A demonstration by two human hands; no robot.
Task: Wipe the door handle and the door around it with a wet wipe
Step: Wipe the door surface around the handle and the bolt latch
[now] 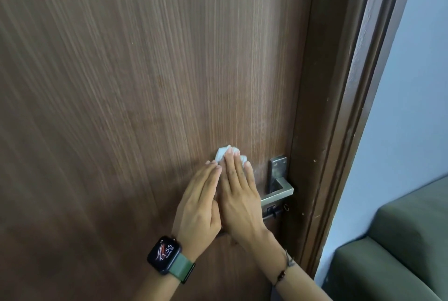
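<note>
The brown wooden door (145,82) fills the view, its frame at the right. The metal door handle (277,189) sits low near that right edge, its lever running roughly level and leftward from the plate. Just left of it, both hands lie flat, fingers straight: the right hand (238,194) presses the crumpled wet wipe (226,154) against the door, and the left hand (201,201) rests beside it. The right hand is the nearer to the handle, almost touching the lever's free end.
</note>
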